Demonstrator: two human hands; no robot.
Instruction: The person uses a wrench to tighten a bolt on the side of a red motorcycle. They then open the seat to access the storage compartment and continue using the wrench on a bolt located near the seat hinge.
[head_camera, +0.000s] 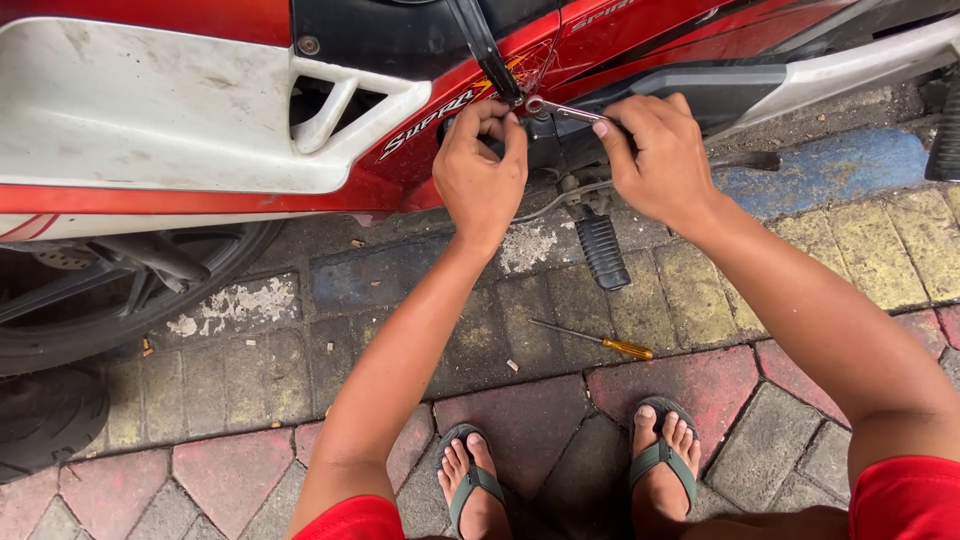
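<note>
A red and white motorcycle (180, 110) stands across the top of the view. My right hand (655, 150) grips a small metal wrench (560, 110) whose ring end sits on a fastener by the dark engine area. Pressed against the same spot, my left hand (482, 165) has its fingers curled at the wrench's head; what it pinches is hidden. A black footpeg (600, 250) juts out just below both hands.
A screwdriver with a yellow handle (600, 340) lies on the paving bricks in front of my sandalled feet (570, 475). The rear tyre (90, 310) is at left. A black kick lever (485, 45) crosses above the hands.
</note>
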